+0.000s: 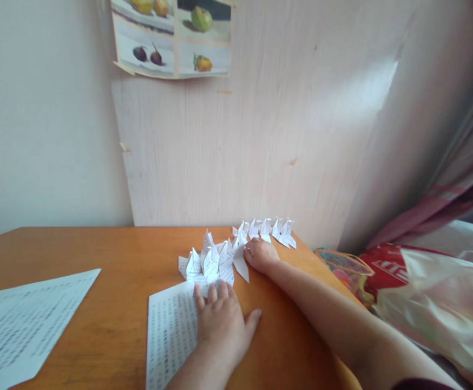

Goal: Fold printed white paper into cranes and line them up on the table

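My left hand (222, 317) lies flat with its fingers spread, partly on a printed sheet (169, 330) and partly on the wooden table (118, 325). Its fingertips reach the base of a cluster of folded paper figures (210, 261), white with printed text. Farther right, my right hand (261, 253) has its fingers bent against a folded paper figure (240, 262); the fingertips look closed on its edge. Behind that hand, several more paper figures (264, 227) stand in a row near the table's back right corner.
Another printed sheet (29, 325) lies at the left of the table. Beyond the right edge are a red bag (391, 271), a pale plastic bag (443, 303) and a mesh item (344, 265). Fruit pictures (175, 40) hang on the board behind.
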Tool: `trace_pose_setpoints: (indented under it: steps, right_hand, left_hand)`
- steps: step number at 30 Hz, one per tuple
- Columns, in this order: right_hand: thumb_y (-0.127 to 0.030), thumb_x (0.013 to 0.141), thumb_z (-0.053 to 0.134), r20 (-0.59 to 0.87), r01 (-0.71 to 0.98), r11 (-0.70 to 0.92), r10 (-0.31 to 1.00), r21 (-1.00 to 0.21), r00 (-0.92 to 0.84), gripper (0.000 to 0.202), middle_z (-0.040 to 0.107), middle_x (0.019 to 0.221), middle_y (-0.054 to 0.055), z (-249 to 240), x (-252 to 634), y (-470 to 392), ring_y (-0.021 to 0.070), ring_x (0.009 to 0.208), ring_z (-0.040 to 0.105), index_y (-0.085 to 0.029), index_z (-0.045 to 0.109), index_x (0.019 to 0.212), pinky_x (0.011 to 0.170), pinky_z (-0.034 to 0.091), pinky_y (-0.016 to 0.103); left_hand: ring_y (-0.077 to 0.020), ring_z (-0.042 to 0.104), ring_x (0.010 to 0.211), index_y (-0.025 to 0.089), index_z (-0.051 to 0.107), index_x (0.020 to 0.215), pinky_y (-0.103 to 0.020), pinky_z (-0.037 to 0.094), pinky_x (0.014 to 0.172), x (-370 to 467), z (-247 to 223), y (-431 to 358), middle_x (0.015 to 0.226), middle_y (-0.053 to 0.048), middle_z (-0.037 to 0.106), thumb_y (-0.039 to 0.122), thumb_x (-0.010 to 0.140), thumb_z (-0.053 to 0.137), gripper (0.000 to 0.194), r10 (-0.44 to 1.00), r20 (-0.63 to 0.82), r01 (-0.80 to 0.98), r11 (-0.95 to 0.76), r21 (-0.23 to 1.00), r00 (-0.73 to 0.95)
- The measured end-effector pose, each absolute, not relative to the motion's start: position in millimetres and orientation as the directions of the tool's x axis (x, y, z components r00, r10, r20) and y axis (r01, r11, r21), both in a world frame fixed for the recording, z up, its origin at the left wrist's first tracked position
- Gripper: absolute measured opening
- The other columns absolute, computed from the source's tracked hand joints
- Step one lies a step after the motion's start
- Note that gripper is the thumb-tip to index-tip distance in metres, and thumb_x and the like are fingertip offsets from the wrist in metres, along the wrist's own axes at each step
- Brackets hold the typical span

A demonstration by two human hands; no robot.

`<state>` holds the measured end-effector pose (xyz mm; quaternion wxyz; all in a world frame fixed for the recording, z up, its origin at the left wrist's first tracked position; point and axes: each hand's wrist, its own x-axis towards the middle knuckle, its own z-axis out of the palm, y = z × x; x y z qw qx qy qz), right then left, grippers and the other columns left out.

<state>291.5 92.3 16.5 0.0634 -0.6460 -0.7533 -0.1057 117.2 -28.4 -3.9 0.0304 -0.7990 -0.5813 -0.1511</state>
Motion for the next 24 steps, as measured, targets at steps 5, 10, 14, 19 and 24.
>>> trace_pose_setpoints:
  steps: [5,10,14,19,24]
  right_hand:
    - [-0.038,0.100,0.034,0.245,0.981,0.183,0.950,0.069,-0.194,0.043,0.069,0.107,0.010,12,296,85,0.0258,0.108,0.053,-0.020,0.073,0.100,0.090,0.039,0.035]
    - [-0.042,0.100,0.035,0.243,0.983,0.175,0.953,0.056,-0.183,0.042,0.068,0.112,0.008,8,297,91,0.0273,0.109,0.051,-0.022,0.072,0.104,0.092,0.035,0.040]
    - [-0.043,0.100,0.035,0.236,0.986,0.160,0.957,0.049,-0.167,0.043,0.068,0.115,0.009,8,297,98,0.0284,0.112,0.050,-0.022,0.071,0.107,0.092,0.034,0.042]
    - [-0.041,0.100,0.034,0.226,0.990,0.135,0.964,0.042,-0.141,0.043,0.067,0.117,0.011,6,297,105,0.0286,0.113,0.051,-0.021,0.070,0.108,0.092,0.034,0.042]
    - [-0.041,0.100,0.033,0.233,0.991,0.125,0.964,0.042,-0.131,0.044,0.067,0.117,0.012,4,297,107,0.0293,0.112,0.051,-0.019,0.070,0.108,0.091,0.034,0.043]
  left_hand:
    - [-0.0409,0.041,0.131,0.005,0.057,0.134,-0.064,0.000,0.115,118,-3,-29,0.140,-0.023,0.053,0.067,0.084,0.038,0.081,0.921,0.270,0.938,-0.323,0.127,0.281]
    - [-0.0409,0.041,0.132,0.007,0.058,0.135,-0.063,0.003,0.115,120,8,-32,0.141,-0.022,0.052,0.064,0.083,0.040,0.079,0.941,0.220,0.952,-0.287,0.107,0.259]
    - [-0.0406,0.040,0.133,0.006,0.058,0.134,-0.062,0.004,0.115,120,11,-33,0.142,-0.022,0.052,0.063,0.084,0.040,0.078,0.940,0.216,0.953,-0.289,0.094,0.264]
    - [-0.0409,0.040,0.133,0.007,0.058,0.134,-0.063,0.005,0.115,120,9,-33,0.142,-0.022,0.052,0.064,0.084,0.039,0.077,0.940,0.214,0.954,-0.288,0.087,0.264]
    - [-0.0410,0.040,0.133,0.007,0.058,0.134,-0.062,0.005,0.115,121,10,-33,0.142,-0.022,0.051,0.064,0.084,0.039,0.079,0.942,0.211,0.954,-0.285,0.092,0.261]
